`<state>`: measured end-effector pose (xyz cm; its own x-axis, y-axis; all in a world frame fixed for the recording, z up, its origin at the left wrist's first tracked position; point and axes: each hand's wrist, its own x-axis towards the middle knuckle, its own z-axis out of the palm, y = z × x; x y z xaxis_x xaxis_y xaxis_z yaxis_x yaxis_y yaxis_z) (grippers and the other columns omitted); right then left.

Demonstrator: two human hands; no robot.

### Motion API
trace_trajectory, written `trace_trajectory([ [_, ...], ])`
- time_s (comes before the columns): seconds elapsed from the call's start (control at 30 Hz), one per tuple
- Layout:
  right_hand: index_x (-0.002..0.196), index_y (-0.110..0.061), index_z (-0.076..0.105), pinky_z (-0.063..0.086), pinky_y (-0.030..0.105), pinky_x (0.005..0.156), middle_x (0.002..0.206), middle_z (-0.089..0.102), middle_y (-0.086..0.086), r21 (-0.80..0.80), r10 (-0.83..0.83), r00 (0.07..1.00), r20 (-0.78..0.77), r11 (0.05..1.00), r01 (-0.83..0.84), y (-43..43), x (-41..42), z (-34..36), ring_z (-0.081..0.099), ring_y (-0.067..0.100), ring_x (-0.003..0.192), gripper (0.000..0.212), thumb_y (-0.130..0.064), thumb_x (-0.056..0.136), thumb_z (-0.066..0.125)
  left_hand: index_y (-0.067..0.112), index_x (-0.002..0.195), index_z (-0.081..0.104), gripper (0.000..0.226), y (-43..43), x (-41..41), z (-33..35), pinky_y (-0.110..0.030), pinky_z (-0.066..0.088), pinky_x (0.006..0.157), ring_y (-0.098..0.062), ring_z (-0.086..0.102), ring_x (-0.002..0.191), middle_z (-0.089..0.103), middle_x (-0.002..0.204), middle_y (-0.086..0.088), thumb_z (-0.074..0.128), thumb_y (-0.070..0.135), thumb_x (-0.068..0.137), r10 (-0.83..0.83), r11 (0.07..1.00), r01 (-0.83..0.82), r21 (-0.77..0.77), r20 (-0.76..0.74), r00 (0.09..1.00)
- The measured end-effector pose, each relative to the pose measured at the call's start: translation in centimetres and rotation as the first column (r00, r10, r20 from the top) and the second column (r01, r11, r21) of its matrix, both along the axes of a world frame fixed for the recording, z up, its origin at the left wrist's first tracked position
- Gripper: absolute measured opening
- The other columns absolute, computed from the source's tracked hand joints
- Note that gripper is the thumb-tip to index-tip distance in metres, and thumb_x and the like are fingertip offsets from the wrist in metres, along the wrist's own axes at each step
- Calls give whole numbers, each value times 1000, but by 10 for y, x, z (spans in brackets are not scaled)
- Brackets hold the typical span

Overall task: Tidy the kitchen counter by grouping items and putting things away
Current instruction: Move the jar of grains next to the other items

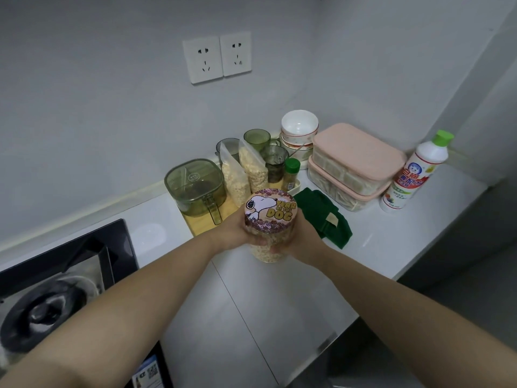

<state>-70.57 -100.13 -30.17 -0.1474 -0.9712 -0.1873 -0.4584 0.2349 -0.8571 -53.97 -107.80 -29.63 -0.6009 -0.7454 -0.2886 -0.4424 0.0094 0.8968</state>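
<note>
Clasping the oat-filled jar (269, 252) with left hand (232, 233) and right hand (304, 242) both curled round its clear body below the Snoopy lid (270, 211), over the worktop (391, 233) beside the green cloth (321, 217); likely feeling heavy, rigid, slick-sided, so gripping the body, not the lid.

I see jar (270, 217) before bags (243, 175); pot (195, 186) left of bags; cloth (324, 217) right of jar; boxes (355, 166) behind cloth; bottle (414, 175) right of boxes.
</note>
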Motion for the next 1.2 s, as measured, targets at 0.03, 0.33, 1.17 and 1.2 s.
trace_trajectory([
  [0.03,141,-14,25,34,18,91,131,51,-4,0,-6,1000,-1,1000,6,-3,-1,-1,46,11,117,106,-6,56,89,20,143,31,92,-4,-1,-2,-25,39,102,-13,47,124,53,132,5,82,1,68,-1,1000,1,7,3,1000],
  [0.33,141,-16,27,34,20,91,131,52,-3,22,-29,1000,5,999,28,-21,-3,-9,47,16,122,106,-7,56,89,19,143,31,94,-25,-3,-9,-31,38,107,-15,47,125,54,132,4,83,2,66,-8,999,8,37,16,1000],
  [1.17,138,-19,29,40,21,92,120,51,-12,-7,-27,995,91,1000,28,-26,-2,-29,49,9,114,103,-2,55,87,19,145,28,97,-34,-1,-15,-22,33,103,-13,42,126,49,132,7,83,1,67,-42,999,43,-2,115,992],
  [1.2,138,-19,28,40,24,95,122,50,-11,-5,-13,996,93,1000,13,-26,-2,-27,48,10,117,104,-2,54,87,19,144,29,96,-32,-2,-12,-21,33,101,-12,42,124,49,130,8,83,3,66,-43,998,48,-30,135,990],
])
